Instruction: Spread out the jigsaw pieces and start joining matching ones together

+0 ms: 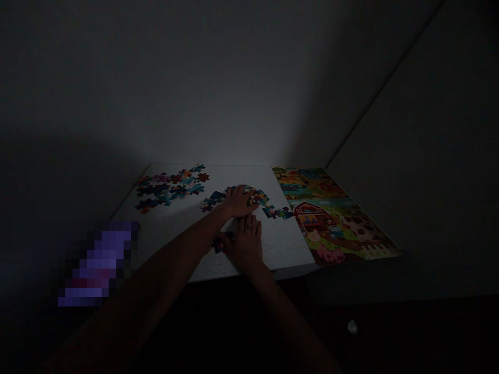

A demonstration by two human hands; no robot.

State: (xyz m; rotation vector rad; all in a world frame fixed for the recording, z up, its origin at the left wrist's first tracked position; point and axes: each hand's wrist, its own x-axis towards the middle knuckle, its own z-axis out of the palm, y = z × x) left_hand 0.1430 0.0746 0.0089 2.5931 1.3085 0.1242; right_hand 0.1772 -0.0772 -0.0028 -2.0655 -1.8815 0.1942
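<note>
My left hand [238,201] lies flat with fingers stretched over a joined cluster of jigsaw pieces [218,197] in the middle of the white table [163,234]. Part of that cluster is hidden under the hand. A strip of joined pieces [277,212] runs out to its right. Closer to the table's front edge, my right hand [247,241] rests palm down, fingers extended and a ring on one finger. Its thumb is beside a few dark jigsaw pieces [218,244], and the dim light hides whether it touches them.
Many loose jigsaw pieces [171,187] are spread at the back left. Two colourful picture sheets, a jungle scene [312,182] and a farm scene [339,228], cover the right end. Walls stand behind and right. A blurred purple shape [101,259] is at the left.
</note>
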